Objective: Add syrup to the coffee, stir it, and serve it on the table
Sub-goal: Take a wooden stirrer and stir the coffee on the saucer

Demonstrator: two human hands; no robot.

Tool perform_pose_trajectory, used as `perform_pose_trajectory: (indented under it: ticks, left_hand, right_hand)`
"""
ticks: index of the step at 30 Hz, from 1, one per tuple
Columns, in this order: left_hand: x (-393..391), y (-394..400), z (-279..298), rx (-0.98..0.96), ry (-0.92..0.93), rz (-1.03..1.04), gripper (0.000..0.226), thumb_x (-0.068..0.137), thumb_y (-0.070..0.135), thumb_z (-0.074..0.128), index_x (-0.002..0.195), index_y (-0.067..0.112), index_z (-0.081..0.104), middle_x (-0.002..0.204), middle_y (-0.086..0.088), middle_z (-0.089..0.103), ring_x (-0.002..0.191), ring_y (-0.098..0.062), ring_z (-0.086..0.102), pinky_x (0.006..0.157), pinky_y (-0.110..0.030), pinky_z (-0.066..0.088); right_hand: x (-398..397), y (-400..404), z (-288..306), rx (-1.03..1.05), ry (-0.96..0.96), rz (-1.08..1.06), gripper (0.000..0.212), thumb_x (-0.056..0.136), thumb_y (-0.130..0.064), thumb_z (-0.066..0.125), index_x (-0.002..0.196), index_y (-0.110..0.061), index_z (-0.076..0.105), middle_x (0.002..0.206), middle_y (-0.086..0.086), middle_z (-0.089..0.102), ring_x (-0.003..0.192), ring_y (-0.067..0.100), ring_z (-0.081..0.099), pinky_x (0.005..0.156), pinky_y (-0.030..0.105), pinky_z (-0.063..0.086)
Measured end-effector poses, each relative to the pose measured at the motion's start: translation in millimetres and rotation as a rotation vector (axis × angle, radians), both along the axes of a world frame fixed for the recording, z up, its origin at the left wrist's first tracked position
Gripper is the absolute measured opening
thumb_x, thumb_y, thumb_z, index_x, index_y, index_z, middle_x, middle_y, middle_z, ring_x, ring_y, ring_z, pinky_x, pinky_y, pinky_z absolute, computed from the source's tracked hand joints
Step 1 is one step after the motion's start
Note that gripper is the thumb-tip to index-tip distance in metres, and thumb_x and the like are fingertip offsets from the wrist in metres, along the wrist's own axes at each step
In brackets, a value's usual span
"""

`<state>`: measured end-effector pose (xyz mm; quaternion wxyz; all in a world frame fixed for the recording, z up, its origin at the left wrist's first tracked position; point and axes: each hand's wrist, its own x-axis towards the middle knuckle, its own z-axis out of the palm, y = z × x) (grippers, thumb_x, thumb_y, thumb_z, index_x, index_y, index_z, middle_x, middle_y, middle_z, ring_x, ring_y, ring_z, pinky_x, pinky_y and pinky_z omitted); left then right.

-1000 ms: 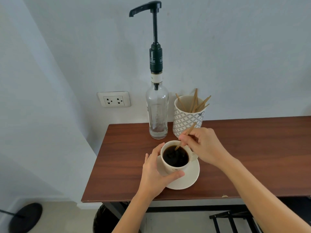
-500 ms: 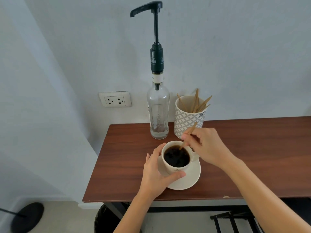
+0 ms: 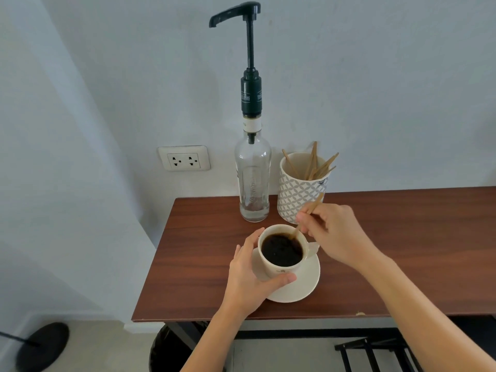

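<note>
A cream cup of black coffee (image 3: 281,251) stands on a cream saucer (image 3: 303,285) near the left end of the brown table (image 3: 402,251). My left hand (image 3: 249,277) wraps the cup's left side, thumb on its front. My right hand (image 3: 332,232) pinches a wooden stir stick (image 3: 308,213) whose lower end dips into the coffee at the cup's far right rim. Behind the cup stands a clear glass syrup bottle (image 3: 252,181) with a tall black pump, nearly empty.
A patterned white mug of several wooden sticks (image 3: 300,191) sits right of the bottle, against the wall. A wall socket (image 3: 183,158) is at left. Below the table's front edge are a dark bin (image 3: 166,350) and a black rack (image 3: 375,353).
The stick in my right hand has shifted from the cup's middle toward its far right rim as it circles in the coffee. My left hand keeps its hold on the cup.
</note>
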<state>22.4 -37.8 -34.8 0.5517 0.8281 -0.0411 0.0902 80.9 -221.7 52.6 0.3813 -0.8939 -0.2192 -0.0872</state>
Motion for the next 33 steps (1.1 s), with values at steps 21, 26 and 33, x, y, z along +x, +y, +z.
perform_pose_trajectory:
  ticks: [21,26,33]
  left_hand:
    - [0.7,2.1,-5.7,-0.066,-0.007,-0.027,0.089,0.062,0.034,0.093,0.137,0.036,0.045,0.128,0.026,0.061,0.123,-0.001,0.057,0.097,-0.014,0.047]
    - [0.8,1.7,-5.8,-0.05,-0.009,-0.023,0.089,0.062,0.036,0.094,0.136,0.04,0.045,0.127,0.029,0.06,0.123,0.002,0.055,0.096,-0.01,0.044]
    - [1.4,2.0,-7.3,-0.07,0.002,-0.023,0.089,0.062,0.037,0.093,0.136,0.04,0.044,0.128,0.027,0.06,0.124,0.001,0.055,0.097,-0.012,0.046]
  right_hand:
    - [-16.2,10.0,-4.6,0.063,0.188,0.104,0.018,0.096,-0.018,0.061,0.083,-0.016,0.073,0.066,-0.002,0.073,0.062,0.011,0.068,0.064,0.018,0.055]
    - [-0.7,13.1,-8.6,0.049,0.0,0.018,0.018,0.096,-0.013,0.061,0.081,-0.013,0.07,0.068,-0.005,0.071,0.073,0.008,0.067,0.066,0.007,0.048]
    - [-14.8,0.5,-1.3,0.017,0.147,0.071,0.022,0.097,-0.016,0.058,0.079,-0.015,0.07,0.064,-0.003,0.07,0.06,0.013,0.064,0.059,0.015,0.05]
